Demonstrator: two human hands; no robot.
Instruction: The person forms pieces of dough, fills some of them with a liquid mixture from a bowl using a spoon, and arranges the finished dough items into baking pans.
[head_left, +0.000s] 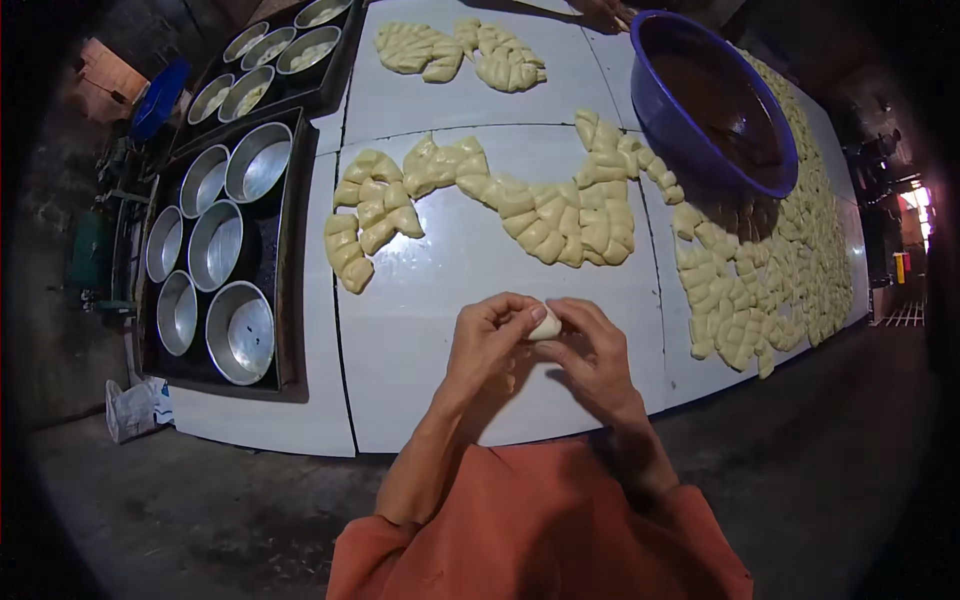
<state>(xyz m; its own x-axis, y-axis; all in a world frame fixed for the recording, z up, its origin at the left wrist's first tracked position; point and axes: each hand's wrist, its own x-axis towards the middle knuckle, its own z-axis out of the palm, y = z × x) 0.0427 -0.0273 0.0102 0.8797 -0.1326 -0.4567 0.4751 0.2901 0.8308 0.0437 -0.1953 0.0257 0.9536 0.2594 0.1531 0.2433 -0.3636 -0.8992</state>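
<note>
Near the front edge of the white tabletop [400,380], my left hand [490,345] and my right hand [585,355] both grip a small pale piece of dough [543,326], their fingers pressed round it. Just beyond them lie joined clusters of cut dough pieces [565,225], with a smaller cluster [375,215] at their left. On the right side of the table spreads a large mass of cut dough [740,300].
A black tray [285,340] of round metal pans [240,330] is at left, another tray [330,80] of pans holding dough behind it. A purple tub [650,60] of brown filling sits back right. More dough [505,60] and a co-worker's hand [605,14] are at the far side.
</note>
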